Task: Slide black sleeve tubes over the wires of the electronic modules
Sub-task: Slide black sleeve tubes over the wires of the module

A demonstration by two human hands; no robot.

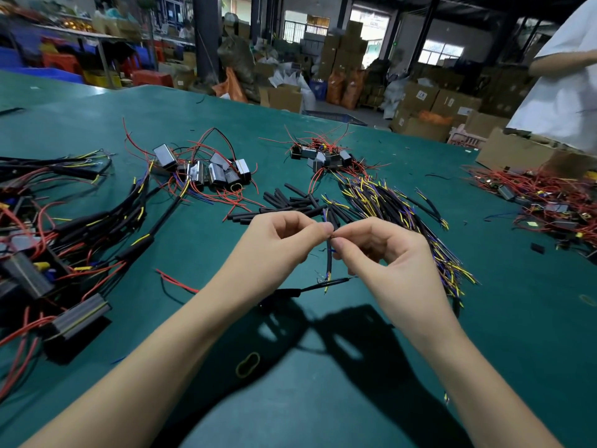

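While both hands meet above the middle of the table [323,367], the left hand [277,240] and right hand [384,250] pinch the same black tube [329,260] at its upper part, thumb and forefinger of each curled onto it from opposite sides, fingertips almost touching. Tube hangs roughly upright, long axis running from the pinch down toward the near edge, tilted slightly; thin wires [327,212] stick out above the fingers, more coloured ends poke out below at the bottom. Top opening sits right between the two pinches, so both hands are equally near; judged next move is a slide along that upright axis, one hand holding wires, other pushing the tube. Which hand grips wire and which grips tube, cannot tell. Spare tubes [290,202] lie in a loose pile just beyond the hands, toward the far edge. Wire bundle [403,208] fans out right of the hands. Modules [210,173] sit far left of the pile, finished sleeved ones [106,227] along the left edge. Risk: stray strands catching at the tube mouth
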